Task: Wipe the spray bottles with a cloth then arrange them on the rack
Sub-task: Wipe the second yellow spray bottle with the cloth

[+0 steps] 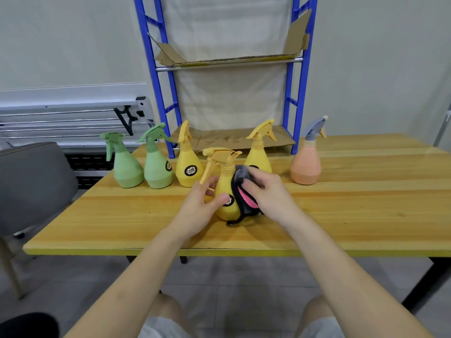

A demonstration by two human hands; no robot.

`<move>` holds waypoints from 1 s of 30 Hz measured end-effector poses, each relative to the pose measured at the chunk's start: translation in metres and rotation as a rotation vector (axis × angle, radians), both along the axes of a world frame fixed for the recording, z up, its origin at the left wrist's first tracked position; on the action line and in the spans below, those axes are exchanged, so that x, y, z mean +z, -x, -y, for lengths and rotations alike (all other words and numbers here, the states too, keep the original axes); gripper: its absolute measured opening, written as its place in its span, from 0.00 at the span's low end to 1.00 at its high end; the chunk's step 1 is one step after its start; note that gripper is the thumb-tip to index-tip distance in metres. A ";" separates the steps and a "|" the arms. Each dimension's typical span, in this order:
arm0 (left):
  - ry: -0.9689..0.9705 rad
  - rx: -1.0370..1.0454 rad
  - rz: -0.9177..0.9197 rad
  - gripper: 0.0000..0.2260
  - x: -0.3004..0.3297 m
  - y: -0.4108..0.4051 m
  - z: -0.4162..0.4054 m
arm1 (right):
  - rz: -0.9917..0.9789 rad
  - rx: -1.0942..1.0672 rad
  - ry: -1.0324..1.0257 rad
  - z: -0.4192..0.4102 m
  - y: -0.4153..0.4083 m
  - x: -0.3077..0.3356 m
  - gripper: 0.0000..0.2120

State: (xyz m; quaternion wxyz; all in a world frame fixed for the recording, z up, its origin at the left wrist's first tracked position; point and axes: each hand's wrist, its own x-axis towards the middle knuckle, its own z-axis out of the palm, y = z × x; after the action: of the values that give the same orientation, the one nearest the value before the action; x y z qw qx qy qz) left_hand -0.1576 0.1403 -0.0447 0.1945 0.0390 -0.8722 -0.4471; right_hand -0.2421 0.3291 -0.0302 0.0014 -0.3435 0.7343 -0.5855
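We wipe yellow bottle (225, 191) at counter (353, 215) centre. Left hand (199, 208) grips its body; right hand (264, 193) presses cloth (241, 191) at its 3 o'clock. Risk: hard push tips it into yellow bottle behind (258, 154) at 1 o'clock.

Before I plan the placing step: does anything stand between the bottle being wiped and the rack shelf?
Yes. Two yellow bottles stand on the table between the held yellow bottle and the rack's lower cardboard shelf, with a gap between them.
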 end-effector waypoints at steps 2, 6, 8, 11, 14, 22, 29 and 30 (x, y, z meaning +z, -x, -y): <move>0.015 -0.022 -0.013 0.18 0.001 -0.001 0.004 | 0.027 0.051 -0.053 -0.001 -0.001 -0.005 0.12; -0.134 -0.021 -0.006 0.18 -0.002 -0.005 0.012 | 0.095 0.056 -0.166 -0.008 0.001 -0.025 0.22; -0.152 -0.009 0.008 0.17 -0.004 -0.007 0.013 | 0.077 0.033 -0.203 -0.008 0.001 -0.027 0.23; -0.084 0.040 0.014 0.16 -0.004 -0.008 0.014 | 0.011 -0.023 -0.249 -0.006 -0.001 -0.027 0.18; 0.003 0.111 0.040 0.19 -0.005 -0.007 0.017 | -0.076 -0.071 -0.317 -0.004 -0.005 -0.029 0.15; 0.016 0.166 0.025 0.38 0.004 -0.004 0.003 | -0.169 -0.172 -0.420 -0.005 -0.014 -0.029 0.22; 0.091 0.188 0.043 0.33 0.012 -0.004 0.004 | -0.293 -0.145 -0.652 -0.004 -0.013 -0.028 0.18; 0.082 0.177 0.052 0.33 0.013 -0.004 0.004 | -0.311 -0.139 -0.688 -0.004 -0.015 -0.029 0.17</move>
State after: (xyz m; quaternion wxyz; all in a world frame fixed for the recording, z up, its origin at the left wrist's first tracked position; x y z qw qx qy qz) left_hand -0.1533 0.1360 -0.0321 0.2120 0.1196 -0.8876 -0.3911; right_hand -0.2271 0.3334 -0.0589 -0.0344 -0.3571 0.9008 -0.2445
